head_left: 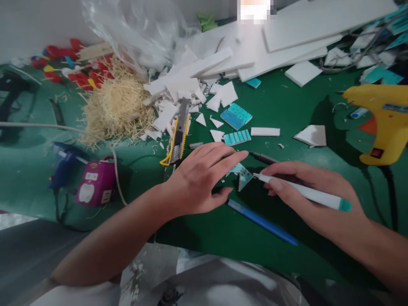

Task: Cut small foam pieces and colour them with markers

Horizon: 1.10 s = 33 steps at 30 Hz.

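Observation:
My right hand (318, 199) is closed around a white marker (302, 192) with a teal end. The marker's tip meets the edge of a small teal foam piece (245, 179) with dark dots. My left hand (200, 180) lies over the left part of that piece, fingers stretched out and thumb apart; whether its hidden fingertips touch the piece I cannot tell. Just below the piece is a blue pen (263, 223). A dark pen (263, 158) sticks out behind my right fingers. Beyond my left hand are a striped teal piece (237, 137) and a dotted teal piece (240, 113).
A yellow box cutter (179, 136) lies beside white foam scraps (165, 117) and straw (117, 106). At right stands a yellow glue gun (382, 123). On the left are a purple power adapter (95, 182) and a blue glue gun (65, 163). White foam boards (299, 34) lie at the back.

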Available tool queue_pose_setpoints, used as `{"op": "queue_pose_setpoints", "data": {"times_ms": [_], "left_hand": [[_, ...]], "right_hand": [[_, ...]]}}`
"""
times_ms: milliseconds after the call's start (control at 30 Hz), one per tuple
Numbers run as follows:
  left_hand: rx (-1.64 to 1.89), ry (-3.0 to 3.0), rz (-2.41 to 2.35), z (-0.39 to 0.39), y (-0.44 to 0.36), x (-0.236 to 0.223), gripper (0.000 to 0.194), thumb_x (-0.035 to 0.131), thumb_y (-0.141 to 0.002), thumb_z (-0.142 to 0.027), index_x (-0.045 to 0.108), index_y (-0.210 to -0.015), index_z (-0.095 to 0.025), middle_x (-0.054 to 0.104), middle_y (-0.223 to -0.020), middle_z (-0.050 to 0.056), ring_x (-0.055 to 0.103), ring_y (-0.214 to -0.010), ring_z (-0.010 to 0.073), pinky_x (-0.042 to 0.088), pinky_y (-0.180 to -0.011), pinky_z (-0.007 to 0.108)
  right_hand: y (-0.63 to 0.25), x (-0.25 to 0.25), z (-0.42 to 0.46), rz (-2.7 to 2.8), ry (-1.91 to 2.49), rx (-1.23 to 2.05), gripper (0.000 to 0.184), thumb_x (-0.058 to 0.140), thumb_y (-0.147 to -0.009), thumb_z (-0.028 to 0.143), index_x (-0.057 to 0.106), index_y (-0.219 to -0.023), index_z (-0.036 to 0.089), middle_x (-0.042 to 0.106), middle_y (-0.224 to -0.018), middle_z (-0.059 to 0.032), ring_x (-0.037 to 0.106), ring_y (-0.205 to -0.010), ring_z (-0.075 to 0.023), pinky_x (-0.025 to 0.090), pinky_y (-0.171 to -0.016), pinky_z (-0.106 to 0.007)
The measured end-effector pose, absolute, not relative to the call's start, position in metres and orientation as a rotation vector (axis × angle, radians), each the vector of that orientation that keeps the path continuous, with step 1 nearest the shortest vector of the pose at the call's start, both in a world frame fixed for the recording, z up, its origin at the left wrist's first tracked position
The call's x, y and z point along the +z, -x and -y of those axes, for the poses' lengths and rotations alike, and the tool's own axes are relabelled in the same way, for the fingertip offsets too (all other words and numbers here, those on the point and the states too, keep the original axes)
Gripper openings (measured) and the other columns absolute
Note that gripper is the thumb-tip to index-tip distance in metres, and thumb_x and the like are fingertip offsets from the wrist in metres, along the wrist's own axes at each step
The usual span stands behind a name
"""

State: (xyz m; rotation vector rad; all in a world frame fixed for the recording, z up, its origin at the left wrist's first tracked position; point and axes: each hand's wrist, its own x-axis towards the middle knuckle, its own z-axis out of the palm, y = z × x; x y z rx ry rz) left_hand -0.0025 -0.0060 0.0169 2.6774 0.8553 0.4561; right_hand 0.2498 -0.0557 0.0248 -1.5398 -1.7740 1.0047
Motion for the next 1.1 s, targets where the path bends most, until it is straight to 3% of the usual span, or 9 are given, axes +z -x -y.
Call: {"op": "queue_pose_setpoints", "data": {"times_ms": [100,200,400,733,867,1100], "left_hand": [[0.460,-2.685,-0.843,0.005,0.001,0.013,0.051,0.057,-0.092,-0.012,0.054,-0.143,-0.008,0.069,-0.130,0.016,0.064,-0.125,0.0278,0.053,-0.109,0.044],[0.457,-2.704,-0.860,0.004,0.000,0.012,0.047,0.057,-0.096,-0.015,0.055,-0.142,-0.008,0.071,-0.125,0.016,0.066,-0.120,0.0277,0.056,-0.106,0.045],[0.514,-2.693,-0.804,0.003,-0.001,0.010,0.047,0.055,-0.095,-0.011,0.055,-0.142,-0.006,0.067,-0.139,0.017,0.060,-0.134,0.0277,0.050,-0.117,0.044],[0.526,-2.743,-0.846,0.004,-0.005,0.010,0.040,0.056,-0.099,-0.012,0.059,-0.137,-0.003,0.073,-0.116,0.015,0.067,-0.109,0.0250,0.058,-0.101,0.039],[0.483,-2.691,-0.886,0.005,-0.004,0.013,0.043,0.059,-0.097,-0.017,0.059,-0.139,-0.005,0.070,-0.122,0.016,0.065,-0.115,0.0272,0.056,-0.105,0.041],[0.362,-2.683,-0.828,0.008,-0.001,0.018,0.062,0.053,-0.083,-0.006,0.056,-0.144,-0.007,0.064,-0.128,0.016,0.061,-0.124,0.0278,0.052,-0.111,0.044]], "right_hand": [[-0.249,0.023,0.056,1.786,1.492,1.014,0.010,0.067,-0.096,0.030,0.075,-0.099,0.029,0.078,-0.075,0.0053,0.074,-0.060,-0.0139,0.055,-0.053,-0.022],[-0.249,0.020,0.056,1.739,1.421,1.004,0.009,0.068,-0.094,0.027,0.076,-0.099,0.029,0.078,-0.076,0.0058,0.073,-0.059,-0.0125,0.056,-0.055,-0.021],[-0.249,0.016,0.058,1.700,1.435,0.987,0.007,0.068,-0.094,0.028,0.074,-0.096,0.030,0.077,-0.072,0.0072,0.070,-0.056,-0.0103,0.052,-0.049,-0.018],[-0.246,0.027,0.051,1.739,1.438,0.997,0.007,0.067,-0.090,0.024,0.073,-0.091,0.026,0.076,-0.066,0.0071,0.068,-0.050,-0.0092,0.050,-0.046,-0.017],[-0.246,0.031,0.049,1.769,1.414,0.999,0.007,0.066,-0.090,0.023,0.072,-0.090,0.025,0.075,-0.064,0.0062,0.067,-0.049,-0.0097,0.049,-0.046,-0.018],[-0.246,0.031,0.048,1.788,1.364,0.989,0.008,0.064,-0.091,0.021,0.071,-0.088,0.025,0.076,-0.069,0.0049,0.066,-0.050,-0.0093,0.050,-0.047,-0.019]]}}
